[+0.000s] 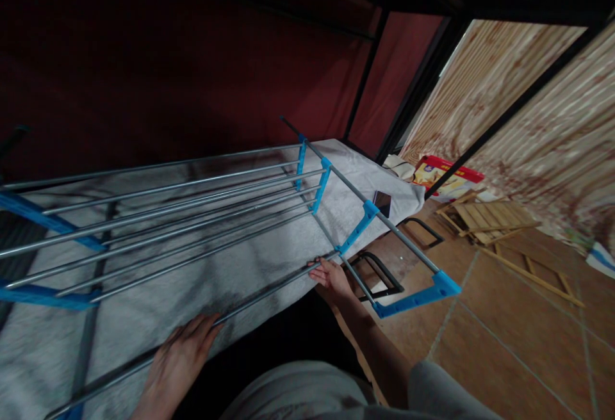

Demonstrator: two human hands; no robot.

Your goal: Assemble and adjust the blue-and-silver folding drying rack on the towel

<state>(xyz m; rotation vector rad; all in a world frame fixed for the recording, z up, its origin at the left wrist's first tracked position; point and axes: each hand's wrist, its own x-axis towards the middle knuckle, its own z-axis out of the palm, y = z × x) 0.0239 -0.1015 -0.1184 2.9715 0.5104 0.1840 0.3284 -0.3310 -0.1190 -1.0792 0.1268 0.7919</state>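
A rack of grey metal rods (192, 204) joined by blue plastic brackets lies across a light grey cloth. My left hand (180, 359) is closed over the rod (269, 290) nearest my body, palm down. Farther along that same rod, my right hand (331, 276) grips it with the fingertips, close to its right end. That end meets a blue bracket (358, 231) just beyond my right fingers. Another blue bracket (418, 295) sits at the rack's right end, past my right forearm. The rod's left end runs toward a blue part at the lower frame edge.
The cloth (230, 279) covers a long surface inside a dark metal frame, with a dark red panel behind. A phone (382, 203) lies on it. On the tiled floor at right are a folded wooden stool (500, 220), black tubular handles (379, 273) and a red-and-yellow box (446, 175).
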